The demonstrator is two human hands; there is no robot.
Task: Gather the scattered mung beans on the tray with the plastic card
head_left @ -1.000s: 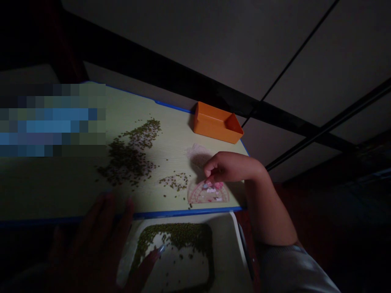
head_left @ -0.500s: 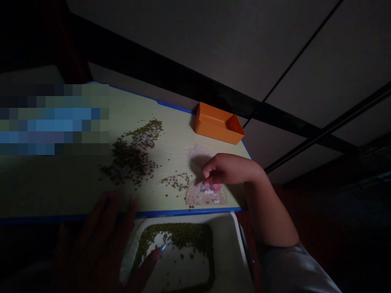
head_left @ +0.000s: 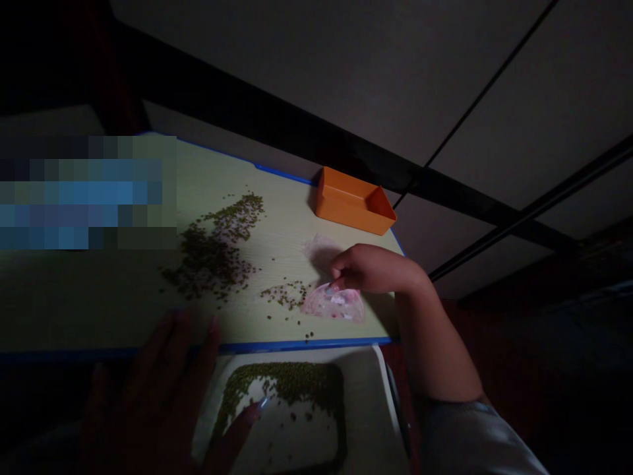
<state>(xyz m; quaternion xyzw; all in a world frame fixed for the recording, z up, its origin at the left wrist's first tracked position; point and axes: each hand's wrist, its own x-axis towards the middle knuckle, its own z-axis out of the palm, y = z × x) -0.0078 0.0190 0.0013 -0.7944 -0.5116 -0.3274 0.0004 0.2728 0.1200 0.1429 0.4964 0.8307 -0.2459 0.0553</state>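
Observation:
My right hand [head_left: 363, 269] is closed in a pinch on the upper, straight or curved rim of a clear pink protractor [head_left: 336, 307], which lies on or just above the pale tabletop [head_left: 281, 231]. Just left of the protractor are scattered mung beans [head_left: 284, 295]. Dim in the lower left, my left hand [head_left: 168, 396] has its fingers spread, with fingertips near the table's blue edge and the thumb reaching over a white tray [head_left: 380, 389]. Mung beans [head_left: 297, 379] lie in that tray, thickest along its far side.
A larger pile of mung beans [head_left: 212, 257] spreads across the tabletop's middle. An orange open box [head_left: 353, 204] stands at the back right edge, beside a dark-framed panel wall [head_left: 346, 79]. A blurred-out blue patch [head_left: 99, 194] covers the left.
My right hand has shifted slightly up with the protractor, carrying it away from the table's near edge. My left hand stays almost in place.

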